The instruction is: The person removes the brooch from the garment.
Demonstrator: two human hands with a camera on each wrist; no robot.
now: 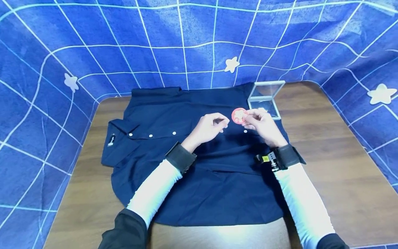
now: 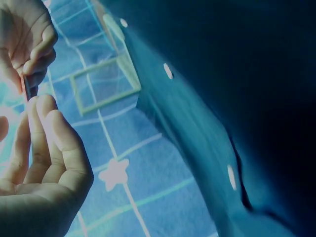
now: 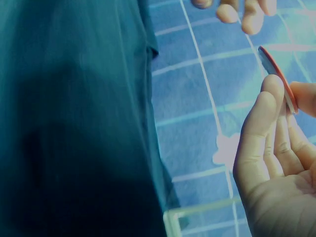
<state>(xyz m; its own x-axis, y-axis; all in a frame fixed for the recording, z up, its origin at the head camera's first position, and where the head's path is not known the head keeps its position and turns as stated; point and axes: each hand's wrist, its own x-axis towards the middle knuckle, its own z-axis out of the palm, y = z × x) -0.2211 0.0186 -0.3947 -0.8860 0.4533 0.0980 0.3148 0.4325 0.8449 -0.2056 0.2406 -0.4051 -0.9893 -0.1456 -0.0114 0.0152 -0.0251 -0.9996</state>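
Observation:
My right hand (image 1: 264,125) pinches a round red badge (image 1: 237,117) with a pale flower-like figure on its face, held up over a dark navy shirt (image 1: 186,155). In the right wrist view the badge (image 3: 279,76) appears nearly edge-on, between the thumb and the fingertips. Just left of it, my left hand (image 1: 206,128) hovers with fingers loosely bent and nothing seen in them. A small gap separates its fingertips from the badge in the head view. The shirt lies spread out, collar to the left, with white buttons (image 1: 150,136) down its front.
A clear square case (image 1: 277,118) stands with its lid raised at the back right, overlapping the shirt's edge. The wooden table (image 1: 335,173) shows on both sides of the shirt. A blue gridded cloth (image 1: 199,34) with star shapes hangs behind and around.

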